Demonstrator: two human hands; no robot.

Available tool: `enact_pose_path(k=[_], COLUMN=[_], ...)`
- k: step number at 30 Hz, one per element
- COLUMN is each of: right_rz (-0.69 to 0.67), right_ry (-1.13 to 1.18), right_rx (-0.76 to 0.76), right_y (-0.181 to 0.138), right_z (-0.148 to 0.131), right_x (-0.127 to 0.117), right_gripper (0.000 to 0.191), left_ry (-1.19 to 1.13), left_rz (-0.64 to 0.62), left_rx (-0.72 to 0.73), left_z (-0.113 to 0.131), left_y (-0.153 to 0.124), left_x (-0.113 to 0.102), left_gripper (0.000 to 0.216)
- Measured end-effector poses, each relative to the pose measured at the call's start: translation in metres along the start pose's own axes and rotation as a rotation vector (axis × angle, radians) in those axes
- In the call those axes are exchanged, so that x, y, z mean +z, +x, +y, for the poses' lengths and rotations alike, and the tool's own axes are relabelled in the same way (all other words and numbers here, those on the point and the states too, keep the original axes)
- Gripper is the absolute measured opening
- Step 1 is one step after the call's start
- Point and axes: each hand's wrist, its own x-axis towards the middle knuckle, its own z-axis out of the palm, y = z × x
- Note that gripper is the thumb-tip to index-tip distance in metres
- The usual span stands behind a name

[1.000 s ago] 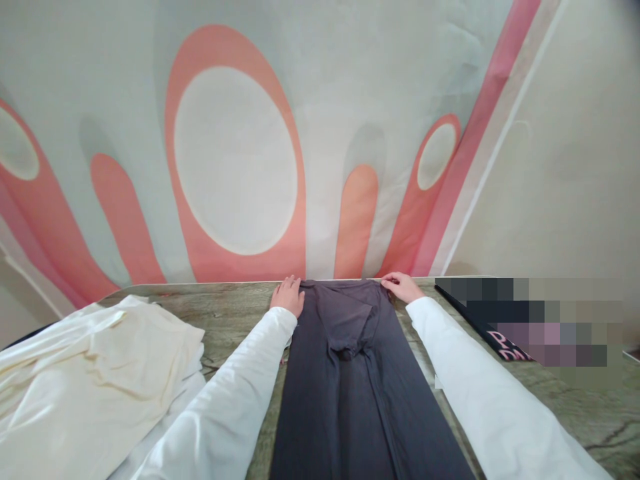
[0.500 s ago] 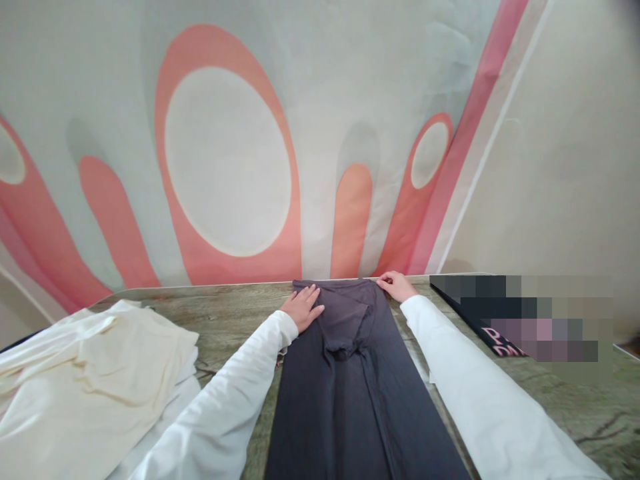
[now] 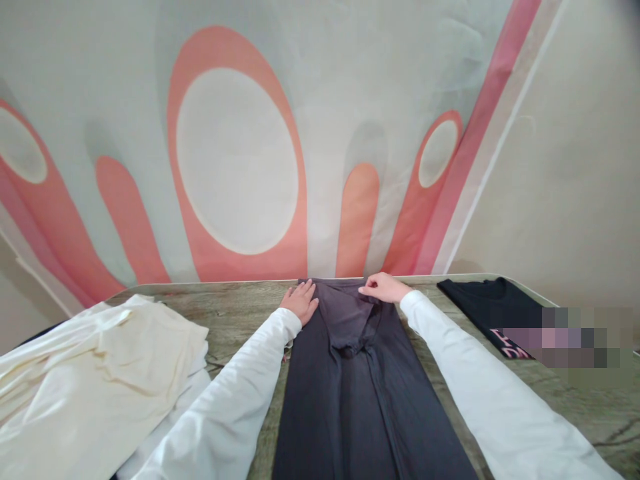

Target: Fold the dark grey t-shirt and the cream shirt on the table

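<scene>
head view: the dark trousers [image 3: 357, 393] lie lengthwise on the table [image 3: 240, 299], their waistband [image 3: 337, 284] at the far edge and their legs running out past the near side of the view.
left hand: laid flat [image 3: 299, 303] on the left border of the waist, fingers a little spread, pinching nothing; a second ago it was farther out, at the waist's left corner.
right hand: it has slid inward from the right corner and is now [image 3: 386, 289] over the waist, fingers curled toward the thumb; cannot tell if cloth is pinched between them.
what that means: the handling seems centred on the waist's right side, with the left hand likely steadying the opposite side.
cream garments: piled [image 3: 120, 373] toward the table's left end, unmoved.
black shirt: lying [image 3: 475, 303] near the far right corner, its print partly blurred out.
</scene>
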Motion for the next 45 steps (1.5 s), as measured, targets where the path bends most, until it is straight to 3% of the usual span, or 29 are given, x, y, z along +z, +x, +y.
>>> enact_pose_path(k=[4, 10, 16, 21, 29, 36, 38, 40, 45], right_rz=[-0.155, -0.175, -0.171, -0.154, -0.166, -0.176, -0.176, -0.181, -0.22], right_ry=[-0.024, -0.017, -0.012, 0.044, 0.111, 0.104, 0.094, 0.074, 0.007], right_rx=[0.025, -0.001, 0.025, 0.047, 0.05, 0.061, 0.058, 0.047, 0.018], right_y=[-0.006, -0.006, -0.002, 0.0, 0.001, 0.002, 0.001, 0.001, -0.003], right_z=[-0.013, -0.013, -0.008, -0.001, 0.01, 0.013, 0.011, 0.009, 0.004], right_x=[0.005, 0.002, 0.007, 0.011, 0.014, 0.015, 0.014, 0.012, 0.001], right_gripper=[0.032, 0.026, 0.022, 0.026, 0.032, 0.031, 0.031, 0.031, 0.039], left_ry=[-0.005, -0.018, -0.163, -0.184, -0.211, -0.178, -0.154, -0.154, -0.295], left_rz=[0.019, 0.039, 0.177, 0.214, 0.207, 0.252, 0.325, 0.349, 0.122], left_rx=[-0.084, -0.178, -0.251, -0.343, -0.427, -0.454, -0.408, -0.274, 0.24], left_z=[-0.004, -0.013, -0.031, -0.041, -0.04, -0.027, -0.015, 0.001, 0.05], left_y=[-0.002, -0.002, 0.01, 0.021, 0.035, 0.029, 0.024, 0.017, -0.02], left_x=[-0.002, -0.003, -0.004, -0.006, -0.005, -0.013, -0.021, -0.029, -0.045], left_gripper=[0.059, 0.067, 0.05, 0.034, 0.031, 0.023, 0.024, 0.025, 0.018])
